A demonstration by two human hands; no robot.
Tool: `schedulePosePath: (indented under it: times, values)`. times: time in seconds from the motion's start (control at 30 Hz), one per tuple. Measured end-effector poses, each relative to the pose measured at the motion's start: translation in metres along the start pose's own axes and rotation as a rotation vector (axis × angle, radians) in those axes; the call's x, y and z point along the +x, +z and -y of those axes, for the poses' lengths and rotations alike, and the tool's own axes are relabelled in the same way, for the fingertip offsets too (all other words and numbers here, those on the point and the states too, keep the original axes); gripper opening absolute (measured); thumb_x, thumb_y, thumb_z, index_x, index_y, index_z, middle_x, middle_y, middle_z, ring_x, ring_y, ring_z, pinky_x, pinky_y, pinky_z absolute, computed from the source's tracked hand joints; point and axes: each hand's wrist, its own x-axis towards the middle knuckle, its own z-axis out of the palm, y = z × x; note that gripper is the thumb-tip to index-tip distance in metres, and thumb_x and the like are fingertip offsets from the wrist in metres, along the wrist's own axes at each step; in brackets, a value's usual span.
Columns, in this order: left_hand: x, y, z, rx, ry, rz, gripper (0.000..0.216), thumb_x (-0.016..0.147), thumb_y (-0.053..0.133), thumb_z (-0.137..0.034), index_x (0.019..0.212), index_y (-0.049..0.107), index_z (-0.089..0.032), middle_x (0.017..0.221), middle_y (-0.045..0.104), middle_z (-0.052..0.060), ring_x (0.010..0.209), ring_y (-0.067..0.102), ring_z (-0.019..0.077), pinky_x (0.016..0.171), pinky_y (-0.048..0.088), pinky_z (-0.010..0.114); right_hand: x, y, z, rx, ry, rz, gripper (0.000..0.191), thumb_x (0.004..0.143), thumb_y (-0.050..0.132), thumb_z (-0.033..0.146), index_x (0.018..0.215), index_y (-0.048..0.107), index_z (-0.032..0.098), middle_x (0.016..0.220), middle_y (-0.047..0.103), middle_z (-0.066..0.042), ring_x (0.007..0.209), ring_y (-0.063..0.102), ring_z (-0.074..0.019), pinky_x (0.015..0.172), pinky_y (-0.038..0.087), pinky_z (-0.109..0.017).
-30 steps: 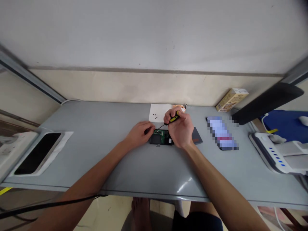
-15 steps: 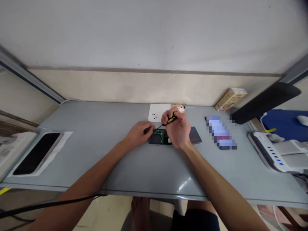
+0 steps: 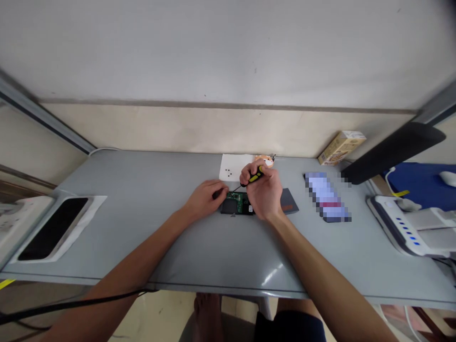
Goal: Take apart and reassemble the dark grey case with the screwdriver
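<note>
A small black device (image 3: 232, 205) with an exposed green circuit board (image 3: 239, 200) lies in the middle of the grey table (image 3: 149, 223). My right hand (image 3: 263, 192) is closed around a yellow-and-black screwdriver (image 3: 255, 176), whose thin tip points down-left onto the board. My left hand (image 3: 205, 198) rests at the device's left edge, its fingers curled against it and holding it still. Behind the device lies a white sheet of paper (image 3: 233, 167) with three small dark screws (image 3: 228, 172) on it.
A dark flat cover (image 3: 290, 201) lies right of my right hand, a pixelated object (image 3: 327, 198) further right. A cardboard box (image 3: 342, 146) and a dark monitor (image 3: 395, 151) stand at the back right, a white power strip (image 3: 402, 224) beside them. A black tray (image 3: 53, 228) sits far left.
My right hand and the screwdriver have shifted slightly left over the board. My left hand stays at the device's edge.
</note>
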Motion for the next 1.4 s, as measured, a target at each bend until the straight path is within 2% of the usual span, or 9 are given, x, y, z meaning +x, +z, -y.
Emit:
schedulePosePath:
  times: [0.17,0.4,0.53,0.77,1.0,1.17,1.4]
  values:
    - [0.0002,-0.0013,-0.0011,0.008,0.000,0.001,0.026,0.103,0.044,-0.031,0.090,0.064,-0.021,0.084,0.069,0.002,0.082,0.063,0.0184,0.082,0.048,0.033,0.0006,0.0006,0.0008,-0.011,-0.015,-0.025,0.017,0.086,0.050,0.032,0.072,0.047,0.023,0.078,0.035,-0.001,0.070,0.040,-0.0156,0.065,0.040,-0.031]
    - [0.0004,-0.0007,-0.0014,-0.004,0.005,-0.009,0.027,0.104,0.044,-0.031,0.092,0.065,-0.020,0.085,0.069,0.003,0.083,0.063,0.0182,0.084,0.047,0.034,-0.0008,0.0023,-0.0007,0.028,0.001,0.023,0.017,0.087,0.048,0.031,0.072,0.049,0.023,0.076,0.036,-0.001,0.070,0.040,-0.0154,0.066,0.038,-0.030]
    - [0.0005,-0.0010,-0.0015,0.014,-0.002,-0.002,0.028,0.104,0.044,-0.032,0.089,0.063,-0.021,0.081,0.066,0.002,0.079,0.061,0.0179,0.079,0.047,0.033,0.0007,0.0016,0.0003,-0.012,-0.002,-0.013,0.018,0.087,0.050,0.033,0.072,0.047,0.023,0.076,0.035,0.000,0.068,0.040,-0.0149,0.065,0.039,-0.030]
    - [0.0010,-0.0012,-0.0017,0.001,0.001,0.001,0.027,0.104,0.043,-0.032,0.091,0.064,-0.021,0.084,0.069,0.003,0.083,0.063,0.0189,0.083,0.047,0.035,-0.0009,0.0020,-0.0018,0.008,-0.009,0.010,0.017,0.087,0.050,0.032,0.072,0.048,0.023,0.077,0.036,-0.001,0.070,0.041,-0.0159,0.066,0.040,-0.031]
    - [0.0009,-0.0015,-0.0009,-0.002,0.010,0.004,0.027,0.104,0.043,-0.031,0.088,0.063,-0.020,0.081,0.066,0.002,0.078,0.060,0.0175,0.078,0.047,0.033,0.0013,0.0018,0.0008,0.003,-0.018,-0.041,0.017,0.086,0.049,0.032,0.072,0.045,0.023,0.078,0.034,0.000,0.068,0.039,-0.0146,0.065,0.039,-0.030]
    - [0.0008,-0.0007,0.0006,0.006,0.013,-0.007,0.027,0.104,0.044,-0.032,0.090,0.065,-0.020,0.083,0.068,0.003,0.081,0.062,0.0181,0.082,0.047,0.034,-0.0001,0.0019,-0.0002,0.027,0.002,-0.011,0.017,0.085,0.048,0.031,0.072,0.046,0.023,0.076,0.034,0.000,0.069,0.041,-0.0143,0.065,0.039,-0.030]
    - [0.0003,-0.0009,-0.0001,-0.001,0.005,-0.007,0.029,0.104,0.043,-0.033,0.090,0.065,-0.021,0.083,0.069,0.003,0.081,0.064,0.0186,0.082,0.048,0.035,0.0009,0.0016,0.0004,-0.002,-0.016,-0.048,0.018,0.086,0.049,0.033,0.072,0.044,0.023,0.075,0.034,0.001,0.067,0.040,-0.0146,0.064,0.040,-0.030]
